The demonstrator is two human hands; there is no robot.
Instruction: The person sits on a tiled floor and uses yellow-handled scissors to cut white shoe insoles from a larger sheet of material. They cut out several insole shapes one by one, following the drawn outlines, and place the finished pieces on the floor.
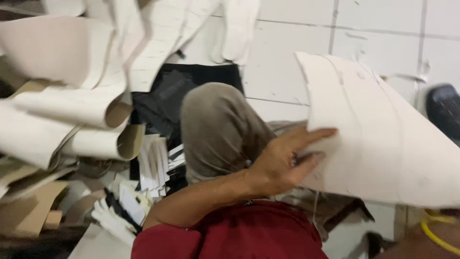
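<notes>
Head view looks down on a person seated on a white tiled floor [287,48], one knee in grey-brown trousers [215,129] raised in the middle of the scene and a dark red shirt [239,235] filling the near edge. One hand [287,160] shows, its bare forearm crossing from the near left toward the right; the pictures do not make plain whether it is the left or the right one, though the way the arm runs suggests the left. Its grip is on a large curved white sheet of stiff material [383,144]: the fingers [316,135] lie spread and flat against the sheet's near left edge, the thumb lower down against the same edge. Whether the thumb reaches behind the sheet I cannot tell. That sheet fills the right side of the scene, bowed, its far end rising over the tiles, its near edge above the person's lap. The other hand is not in view.

On the left, well apart from the hand, lies a pile of rolled and curled white sheets with brown backing [72,120]. Near it sits a stack of small white and black cut pieces [143,182]. At the near right corner a yellow hose [438,237] curves over the floor, and a dark blue shoe [443,110] shows at the right edge.
</notes>
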